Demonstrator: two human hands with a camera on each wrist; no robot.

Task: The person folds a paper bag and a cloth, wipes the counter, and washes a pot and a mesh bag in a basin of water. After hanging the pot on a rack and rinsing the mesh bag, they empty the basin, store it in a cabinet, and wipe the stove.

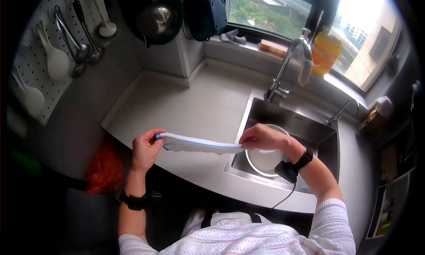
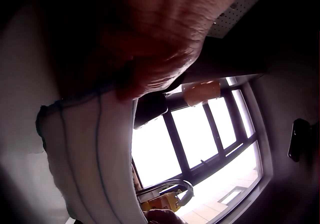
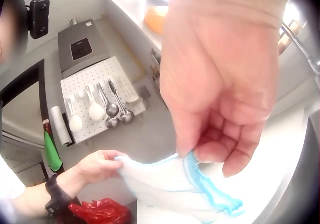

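Observation:
A white cloth (image 1: pixel 199 144) with light blue stitched edging is stretched between my two hands over the counter's front edge. My left hand (image 1: pixel 147 149) pinches its left corner between thumb and fingers. At the other end, my right hand (image 1: pixel 262 138) pinches the upper corner, above the sink (image 1: pixel 325 140). In the right wrist view the blue frilled edge of the cloth (image 3: pixel 207 184) hangs below the thumb and curled fingers. The left wrist view shows the cloth (image 2: pixel 95 154) dropping from the left fingers, with thin dark lines along it. A white round basin (image 1: pixel 265 160) sits in the sink, partly behind the right hand.
A chrome faucet (image 1: pixel 283 73) rises behind the sink, near a yellow bottle (image 1: pixel 326 51) on the windowsill. Ladles and spoons hang on a pegboard (image 1: pixel 48 95) at the left. A red plastic bag (image 1: pixel 105 171) hangs below the counter (image 1: pixel 177 100). A cable runs from the right wrist.

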